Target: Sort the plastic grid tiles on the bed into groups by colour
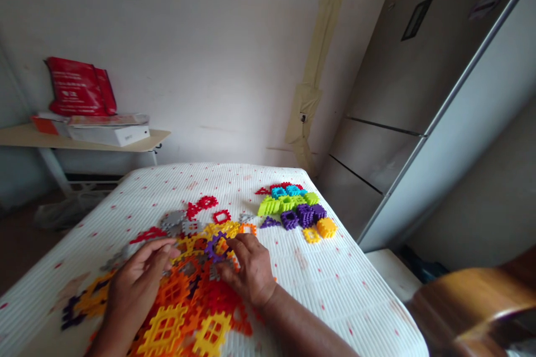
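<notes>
A loose heap of interlocking plastic building pieces, with notched edges, covers the near part of the table. My left hand (140, 276) is over the heap's left side, thumb and fingertips pressed together; whatever may be between them is hidden. My right hand (251, 268) reaches down into the heap from the right, thumb and fingers apart. By its fingertips lies a purple gear-like piece (216, 247). Yellow square window pieces (163, 330) lie nearest me, over orange and red ones. Grey pieces (173, 222) lie beyond my left hand.
Sorted stacks stand at the table's back right: green (278, 204), blue (288, 192), purple (305, 216) and yellow (326, 227). Red pieces (207, 202) lie beyond the heap. A refrigerator (389, 95) stands right; a side table (154, 140) with a red bag (81, 89) stands left.
</notes>
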Action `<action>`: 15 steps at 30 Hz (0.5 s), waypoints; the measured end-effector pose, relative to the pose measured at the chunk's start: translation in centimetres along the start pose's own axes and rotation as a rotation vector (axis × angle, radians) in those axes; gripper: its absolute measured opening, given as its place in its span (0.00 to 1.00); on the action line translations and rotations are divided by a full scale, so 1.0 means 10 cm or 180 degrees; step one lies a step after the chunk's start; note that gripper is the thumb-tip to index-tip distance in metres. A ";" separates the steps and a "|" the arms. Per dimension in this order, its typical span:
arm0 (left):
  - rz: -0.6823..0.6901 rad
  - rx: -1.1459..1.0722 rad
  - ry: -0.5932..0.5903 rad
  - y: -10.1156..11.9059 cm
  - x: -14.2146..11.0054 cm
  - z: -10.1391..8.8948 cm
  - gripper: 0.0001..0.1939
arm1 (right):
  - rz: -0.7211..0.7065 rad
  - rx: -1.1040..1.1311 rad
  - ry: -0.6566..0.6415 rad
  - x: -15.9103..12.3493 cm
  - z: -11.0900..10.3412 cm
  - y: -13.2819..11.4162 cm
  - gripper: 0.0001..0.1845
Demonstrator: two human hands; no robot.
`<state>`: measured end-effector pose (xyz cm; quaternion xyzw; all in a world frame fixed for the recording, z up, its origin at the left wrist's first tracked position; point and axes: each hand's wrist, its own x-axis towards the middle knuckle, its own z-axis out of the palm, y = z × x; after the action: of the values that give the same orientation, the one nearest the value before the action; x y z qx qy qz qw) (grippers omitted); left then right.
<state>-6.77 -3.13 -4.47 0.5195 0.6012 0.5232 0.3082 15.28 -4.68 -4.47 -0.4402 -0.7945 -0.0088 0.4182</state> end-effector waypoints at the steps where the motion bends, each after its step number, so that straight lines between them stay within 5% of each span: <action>1: -0.0021 -0.0004 0.0016 0.00 0.00 0.00 0.19 | 0.0007 -0.0007 -0.0013 0.00 0.00 0.00 0.22; 15: 0.0011 -0.0050 0.0034 0.01 0.00 0.01 0.20 | -0.0076 -0.0140 -0.0095 -0.01 0.02 0.01 0.22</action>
<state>-6.61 -3.16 -4.37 0.5152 0.5978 0.5312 0.3082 15.18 -4.60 -4.70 -0.4399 -0.8054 -0.0247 0.3965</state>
